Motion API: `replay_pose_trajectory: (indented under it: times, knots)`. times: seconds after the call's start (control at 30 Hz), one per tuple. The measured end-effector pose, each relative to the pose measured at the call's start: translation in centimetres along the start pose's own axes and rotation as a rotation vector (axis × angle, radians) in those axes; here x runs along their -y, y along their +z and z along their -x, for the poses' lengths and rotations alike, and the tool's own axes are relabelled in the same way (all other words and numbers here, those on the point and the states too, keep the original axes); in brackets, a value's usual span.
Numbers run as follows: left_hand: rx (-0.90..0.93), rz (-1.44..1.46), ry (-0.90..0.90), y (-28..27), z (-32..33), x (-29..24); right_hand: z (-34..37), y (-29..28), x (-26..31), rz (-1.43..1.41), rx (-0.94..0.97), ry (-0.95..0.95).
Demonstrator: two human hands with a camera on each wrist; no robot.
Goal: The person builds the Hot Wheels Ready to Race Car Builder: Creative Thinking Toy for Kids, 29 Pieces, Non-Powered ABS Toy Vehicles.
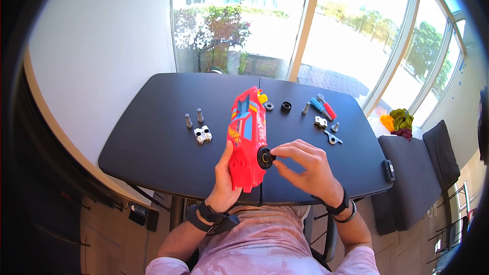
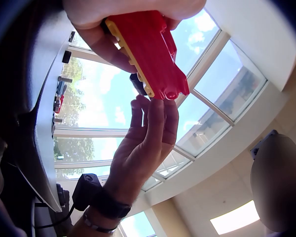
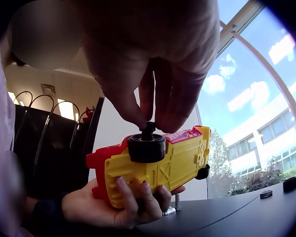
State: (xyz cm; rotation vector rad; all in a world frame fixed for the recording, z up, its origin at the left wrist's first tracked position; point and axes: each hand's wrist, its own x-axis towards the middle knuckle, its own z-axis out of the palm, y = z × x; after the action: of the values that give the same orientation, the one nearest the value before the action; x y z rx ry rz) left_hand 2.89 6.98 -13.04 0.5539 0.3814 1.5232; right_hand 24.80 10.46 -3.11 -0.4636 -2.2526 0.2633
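My left hand (image 1: pixel 222 182) grips a red toy car (image 1: pixel 248 132) near its rear end and holds it above the table. In the right wrist view the car's yellow underside (image 3: pixel 182 163) shows, with left fingertips (image 3: pixel 150 202) against it. A black wheel (image 3: pixel 146 149) sits on the near end of the car's side. My right hand (image 1: pixel 309 167) pinches a small black piece (image 3: pixel 147 130) at the wheel's hub between thumb and fingers. Another black wheel (image 3: pixel 203 172) is on the car's far end. In the left wrist view the car's red body (image 2: pixel 148 52) hides the pinched piece.
On the black table (image 1: pixel 153 107) lie a silver engine-like part (image 1: pixel 202 134), two grey bolts (image 1: pixel 188 120) and a loose black wheel (image 1: pixel 286 107). Farther right are blue (image 1: pixel 317 105) and red (image 1: pixel 328 110) handled tools, another silver part (image 1: pixel 321 121) and a grey wrench (image 1: pixel 333 138).
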Motion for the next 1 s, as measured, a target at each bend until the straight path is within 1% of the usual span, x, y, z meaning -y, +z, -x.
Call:
replay_pose_trajectory:
  times: [0.07,0.17,0.27,0.37,0.47,0.57,0.67,0.77,0.87,0.97,1.0]
  knots:
    - [-0.014,-0.010,0.007,0.2,0.0,-0.1,-0.4,0.0,0.6,0.022,0.002,0.025]
    - [-0.015,-0.018,0.009,0.1,-0.1,0.0,-0.4,-0.1,0.5,0.114,0.027,0.014]
    - [-0.013,-0.012,0.003,-0.1,-0.1,0.0,0.2,-0.9,-0.5,0.302,0.193,0.062]
    - [-0.026,-0.007,0.009,0.0,-0.1,0.1,-0.9,-1.0,1.3,0.153,0.085,0.155]
    - [-0.025,-0.002,0.011,0.2,-0.1,0.0,-0.7,-1.1,1.0,0.123,0.169,0.089]
    - [-0.018,0.002,0.001,0.0,-0.1,0.0,-0.2,-2.0,0.2,0.322,0.372,0.150]
    - [-0.009,0.007,-0.007,-0.1,0.0,0.0,-0.9,-1.6,1.9,0.102,0.190,0.156]
    - [-0.023,0.014,-0.012,-0.1,-0.1,0.0,-0.6,-1.8,0.8,0.244,0.291,0.105]
    - [-0.038,0.000,0.006,0.3,0.0,-0.1,-0.8,-1.9,1.2,0.258,0.282,0.143]
    - [-0.033,0.007,0.003,0.2,-0.1,-0.1,-1.0,-1.4,1.9,0.116,0.218,0.136]
    - [-0.033,0.005,-0.003,0.1,-0.1,0.0,-0.9,-1.3,1.6,0.169,0.240,0.123]
